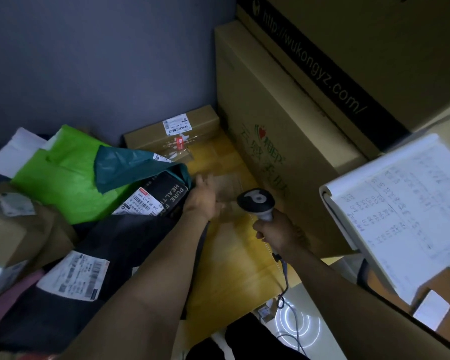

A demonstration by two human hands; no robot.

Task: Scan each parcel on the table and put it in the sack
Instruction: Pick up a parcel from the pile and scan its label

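On the left the parcels lie heaped: a taped brown box (8, 229), a dark mailer (120, 245) with a white label, a green bag (63, 178) under a teal bag (130, 165), and a black box (166, 196) showing its barcode. The left hand (203, 197) reaches in beside that black box, fingers straight and apart, holding nothing. Blur hides whether it touches the box or the small tan parcel (229, 185) on the yellow table (231, 255). The right hand (278, 233) is wrapped round the scanner (256, 201), whose head is over that spot. This looks like the pick-and-scan step; next, a label must face the scanner. No sack shows plainly. The large carton (270, 120) at right is closed, its contents hidden.
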